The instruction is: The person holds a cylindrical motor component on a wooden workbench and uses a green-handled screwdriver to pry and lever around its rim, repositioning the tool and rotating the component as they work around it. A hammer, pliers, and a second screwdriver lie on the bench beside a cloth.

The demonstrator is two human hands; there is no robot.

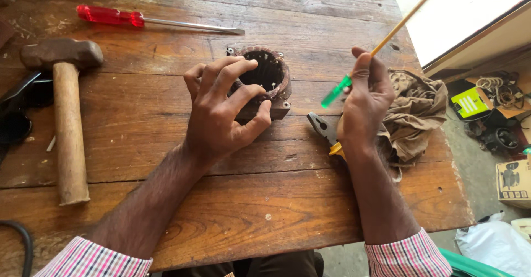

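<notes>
My left hand (221,111) grips a round, rusty brown motor stator housing (271,78) that rests on the wooden table (221,210); fingers curl over its near rim. My right hand (365,102) holds a thin tool with a green tip and a long yellow-orange shaft (387,39), pointing its green end toward the housing. Pliers with yellow handles (323,127) lie on the table just under my right hand.
A hammer with a wooden handle (69,122) lies at the left. A red-handled screwdriver (144,19) lies at the back. A crumpled brown rag (415,114) sits by the right edge. Boxes and wire clutter (498,105) cover the floor beyond the table.
</notes>
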